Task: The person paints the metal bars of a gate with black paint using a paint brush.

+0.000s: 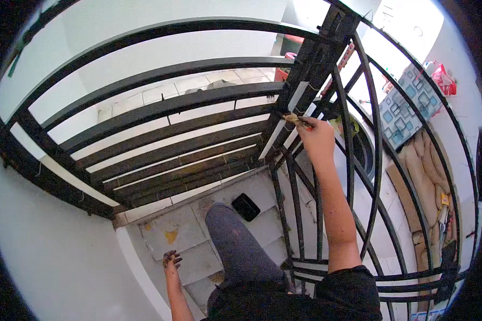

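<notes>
My right hand (317, 138) reaches up to the dark metal post (317, 64) of a railing, its fingers closed round a small tan paintbrush (292, 119). The brush's far end meets the post near the joint with the horizontal bars; its tip is hard to make out. My left hand (172, 260) hangs low over the steps, holding nothing, with its fingers apart, slightly curled and stained dark. Long black railing bars (182, 101) run leftward from the post. On the step by my leg lies a black tray (246, 207).
Curved black bars (377, 107) stand to the right of my arm. Beyond them are a square-patterned box (409, 107), brown sacks (420, 166) and a red plastic bag (443, 80). A white wall (48, 230) borders the tiled steps (182, 235) on the left.
</notes>
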A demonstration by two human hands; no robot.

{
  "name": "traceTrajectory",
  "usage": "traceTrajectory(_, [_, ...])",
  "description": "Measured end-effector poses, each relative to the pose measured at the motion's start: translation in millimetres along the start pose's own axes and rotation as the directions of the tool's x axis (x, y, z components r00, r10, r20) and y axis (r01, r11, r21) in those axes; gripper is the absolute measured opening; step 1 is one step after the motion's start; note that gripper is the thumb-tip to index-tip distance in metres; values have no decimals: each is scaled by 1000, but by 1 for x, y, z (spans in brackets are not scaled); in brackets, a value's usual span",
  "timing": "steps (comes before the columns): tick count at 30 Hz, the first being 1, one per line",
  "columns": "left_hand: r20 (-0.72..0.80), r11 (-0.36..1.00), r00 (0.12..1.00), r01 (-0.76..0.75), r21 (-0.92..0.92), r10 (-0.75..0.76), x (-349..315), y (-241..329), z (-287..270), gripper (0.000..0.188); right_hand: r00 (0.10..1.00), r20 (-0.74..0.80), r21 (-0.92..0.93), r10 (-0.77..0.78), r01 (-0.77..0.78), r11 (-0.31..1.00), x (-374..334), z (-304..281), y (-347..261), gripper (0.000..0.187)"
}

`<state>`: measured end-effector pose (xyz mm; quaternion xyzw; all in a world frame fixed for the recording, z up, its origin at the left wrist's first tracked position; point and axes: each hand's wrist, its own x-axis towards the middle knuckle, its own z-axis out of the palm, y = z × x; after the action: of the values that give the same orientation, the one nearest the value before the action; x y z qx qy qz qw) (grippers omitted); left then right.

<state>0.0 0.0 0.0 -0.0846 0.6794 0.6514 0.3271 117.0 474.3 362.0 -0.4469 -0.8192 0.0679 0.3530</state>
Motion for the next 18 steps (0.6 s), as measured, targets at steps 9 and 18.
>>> traceTrajectory(9, [26, 998, 1000, 4, 63, -6, 64, 22, 33, 27, 973, 222, 25, 60, -68, 997, 33, 22, -14, 25])
traceTrajectory(18, [73, 995, 997, -10, 97, 3, 92, 39, 67, 31, 971, 237, 41, 15, -26, 999, 49, 23, -26, 27])
